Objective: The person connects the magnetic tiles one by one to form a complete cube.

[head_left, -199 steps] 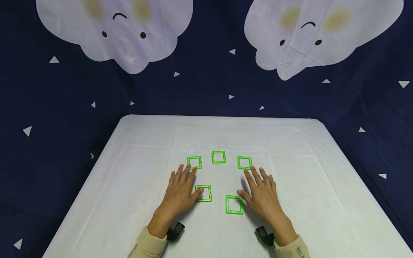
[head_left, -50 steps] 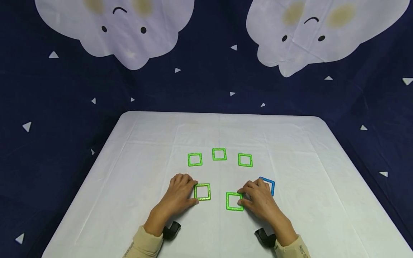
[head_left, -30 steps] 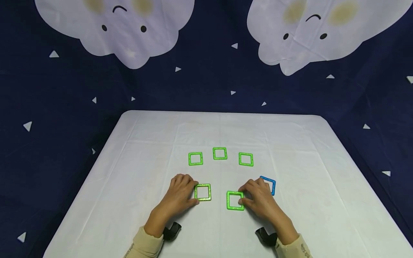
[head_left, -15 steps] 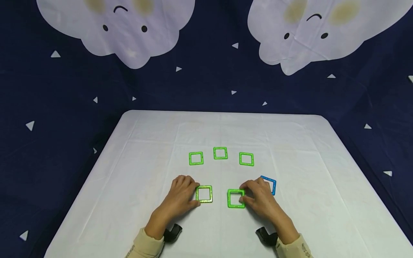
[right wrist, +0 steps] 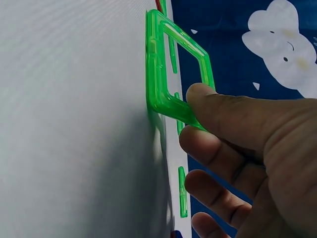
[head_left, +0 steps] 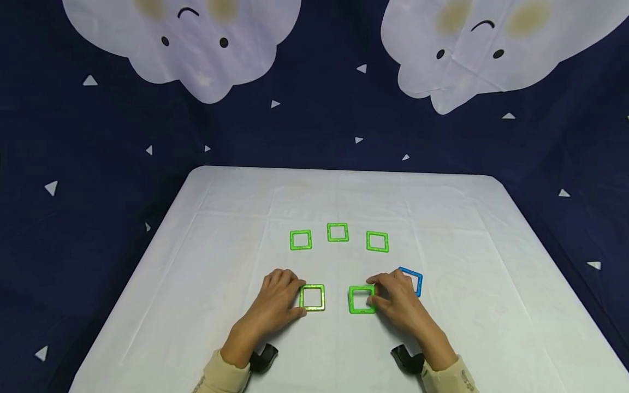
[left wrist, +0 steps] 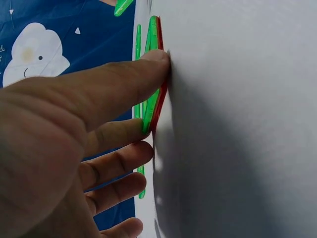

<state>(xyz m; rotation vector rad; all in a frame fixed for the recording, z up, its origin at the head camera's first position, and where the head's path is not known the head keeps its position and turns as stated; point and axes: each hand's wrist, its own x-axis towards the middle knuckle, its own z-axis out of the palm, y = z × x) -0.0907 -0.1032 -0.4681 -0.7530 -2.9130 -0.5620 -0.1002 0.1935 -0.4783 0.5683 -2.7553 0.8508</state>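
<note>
My left hand (head_left: 272,301) pinches a green square magnetic tile (head_left: 322,298) by its left side, thumb at the near corner and index finger at the far one. A red layer (left wrist: 159,106) shows along the underside of that tile in the left wrist view. To the right, thumb and index finger of my right hand (head_left: 400,303) grip another green square magnetic tile (head_left: 351,301) by its right side. In the right wrist view this tile is tilted, its held side raised off the cloth and its far side low. A gap separates the two held tiles.
Three more green square tiles (head_left: 301,248) (head_left: 337,239) (head_left: 377,249) lie in a shallow arc farther back on the white table (head_left: 339,196). A blue tile (head_left: 419,285) lies partly hidden behind my right hand. A dark cloth with clouds (head_left: 314,125) hangs behind.
Several seconds ago both hands were spread flat; now each grips a green tile. Over the last second the right tile has tilted up and shifted slightly away, the left one slightly nearer.
</note>
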